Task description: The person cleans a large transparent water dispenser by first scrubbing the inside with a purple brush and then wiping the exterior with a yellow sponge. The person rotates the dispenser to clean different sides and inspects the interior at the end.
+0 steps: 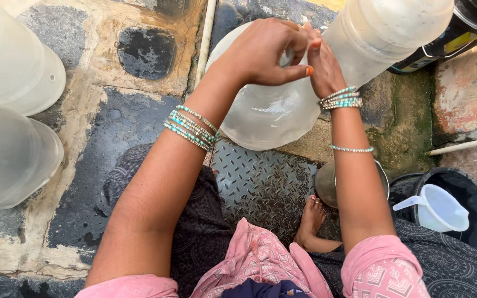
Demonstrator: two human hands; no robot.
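Note:
A large translucent water jug stands on the ground in front of me. My left hand is curled over its top, fingers pinched around the cap or neck, which is mostly hidden. My right hand presses against the same spot from the right, fingers touching the left hand. Both wrists wear turquoise and silver bangles. Exactly what each hand grips at the mouth is hidden.
A second translucent jug stands at the upper right, two more at the left. A black bucket with a white plastic mug sits lower right, beside a steel pot. My bare foot rests on a metal tread plate. A thin white pipe runs across the stone floor.

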